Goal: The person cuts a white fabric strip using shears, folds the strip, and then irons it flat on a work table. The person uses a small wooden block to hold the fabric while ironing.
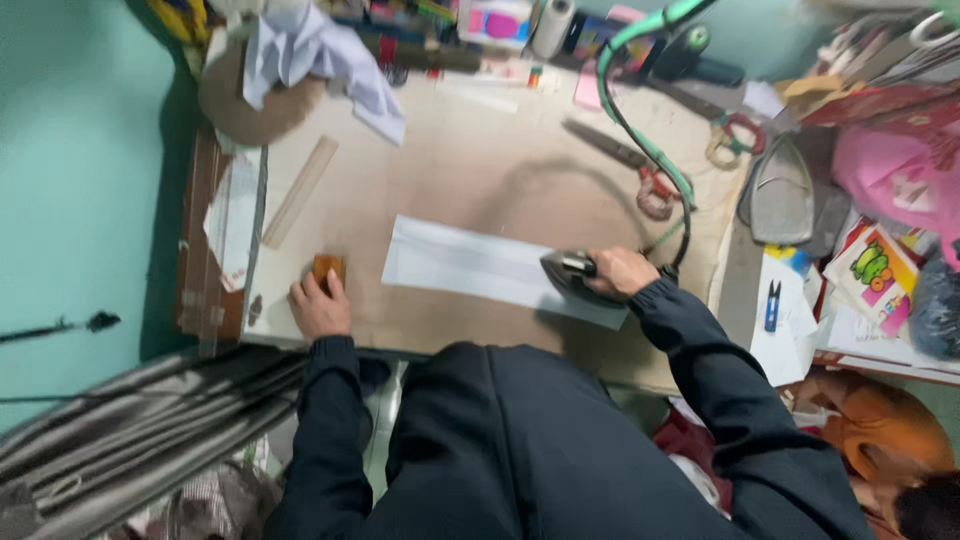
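pressing iron (566,272) on white strip (470,265), right hand (620,274) gripping.

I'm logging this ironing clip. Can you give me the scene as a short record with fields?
Surface: beige worktable
Left hand: rests on a small brown block
Right hand: grips the iron
Iron: sits on the right end of a long white fabric strip
Cord: green, runs up from the iron
Nearby: wooden ruler, scissors
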